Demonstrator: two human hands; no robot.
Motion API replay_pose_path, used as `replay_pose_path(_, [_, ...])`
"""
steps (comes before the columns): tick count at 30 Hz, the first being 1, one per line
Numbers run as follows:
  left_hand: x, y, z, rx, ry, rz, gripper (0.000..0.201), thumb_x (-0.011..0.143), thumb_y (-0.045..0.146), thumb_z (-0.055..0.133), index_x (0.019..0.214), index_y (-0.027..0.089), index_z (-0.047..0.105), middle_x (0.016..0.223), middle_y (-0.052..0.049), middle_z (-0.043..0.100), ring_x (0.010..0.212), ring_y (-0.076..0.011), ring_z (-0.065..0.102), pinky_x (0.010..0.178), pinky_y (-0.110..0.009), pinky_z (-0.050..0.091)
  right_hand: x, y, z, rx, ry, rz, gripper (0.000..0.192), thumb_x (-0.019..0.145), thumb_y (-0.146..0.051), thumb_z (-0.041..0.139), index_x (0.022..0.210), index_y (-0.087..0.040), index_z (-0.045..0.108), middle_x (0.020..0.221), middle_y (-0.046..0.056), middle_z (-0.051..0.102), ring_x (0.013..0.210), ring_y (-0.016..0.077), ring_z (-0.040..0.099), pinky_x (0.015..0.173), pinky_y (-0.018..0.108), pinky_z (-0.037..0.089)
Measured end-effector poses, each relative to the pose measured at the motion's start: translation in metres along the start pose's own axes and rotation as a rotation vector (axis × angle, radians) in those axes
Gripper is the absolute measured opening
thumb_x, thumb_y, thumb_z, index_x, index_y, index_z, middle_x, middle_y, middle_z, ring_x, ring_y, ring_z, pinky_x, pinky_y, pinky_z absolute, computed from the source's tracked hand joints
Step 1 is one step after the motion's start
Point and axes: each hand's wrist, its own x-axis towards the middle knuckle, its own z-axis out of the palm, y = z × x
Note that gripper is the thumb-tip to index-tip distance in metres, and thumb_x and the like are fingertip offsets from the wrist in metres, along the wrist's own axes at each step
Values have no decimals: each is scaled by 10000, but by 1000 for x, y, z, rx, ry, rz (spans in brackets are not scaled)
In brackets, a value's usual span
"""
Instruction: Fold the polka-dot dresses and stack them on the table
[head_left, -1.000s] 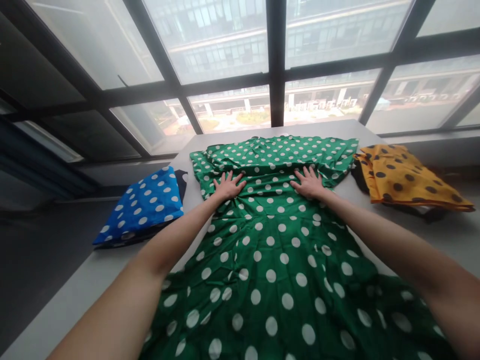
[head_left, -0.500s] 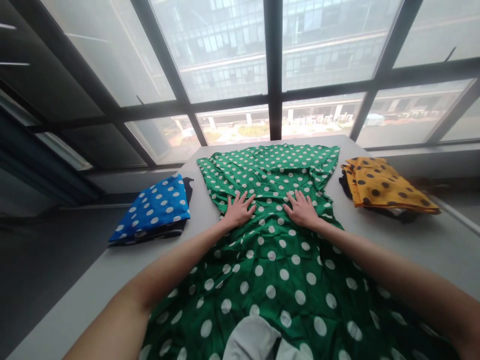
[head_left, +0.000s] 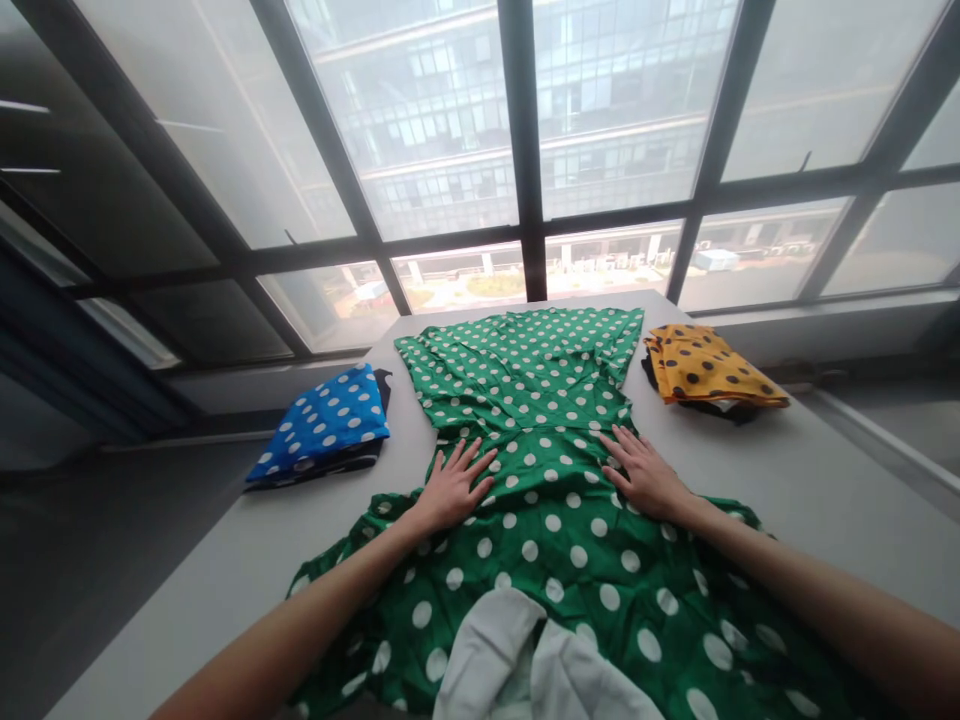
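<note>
A green dress with white polka dots lies spread on the white table, its top toward the window and its wide skirt toward me. My left hand rests flat on the left side of the dress near the waist, fingers spread. Across from it, my right hand lies on the right side at about the same height, palm down with fingers stretched out. Neither hand grips the cloth. Small wrinkles run over the fabric around and between the hands.
Folded blue cloth with white dots sits on dark cloth at the table's left edge. Folded orange cloth with dark dots lies at the right. White cloth shows at the bottom centre. A dark-framed window stands beyond the table.
Both hands have moved nearer to me and farther apart, toward the sides of the waist. The dress's bodice looks smoother, and the view has shifted slightly.
</note>
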Motion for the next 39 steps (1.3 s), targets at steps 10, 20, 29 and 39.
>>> replay_pose_path(10, [-65, -3, 5, 75, 155, 52, 554, 1099, 460, 366, 1627, 299, 403, 1687, -81, 376, 1576, -345, 283, 1251, -667, 199, -47, -36, 0, -70, 170, 10, 571, 1069, -404, 375, 1585, -178, 471, 1699, 151, 322, 1592, 334, 241, 1268, 590, 236])
replay_pose_path(20, [-118, -17, 23, 62, 175, -45, 572, 1071, 551, 417, 1622, 406, 359, 1722, -32, 292, 1584, -360, 258, 1216, -665, 279, -80, -45, 2, 64, 6, -201, 629, 1072, -530, 425, 1628, -235, 402, 1717, 115, 265, 1598, 281, 228, 1294, 570, 211])
replay_pose_path(29, [-164, -57, 22, 44, 171, -197, 588, 1088, 527, 336, 1631, 309, 395, 1716, -53, 303, 1585, -336, 267, 1252, -603, 258, -101, -5, 1, 29, 33, -213, 611, 1078, -549, 399, 1625, -277, 405, 1708, 71, 299, 1580, 287, 281, 1273, 575, 294])
replay_pose_path(39, [-182, -76, 19, 78, 209, -332, 587, 1079, 468, 315, 1622, 276, 427, 1714, -71, 318, 1577, -354, 281, 1247, -615, 248, -127, 62, 0, -61, 89, -93, 600, 1087, -520, 313, 1603, -246, 451, 1716, 102, 288, 1583, 294, 273, 1276, 546, 276])
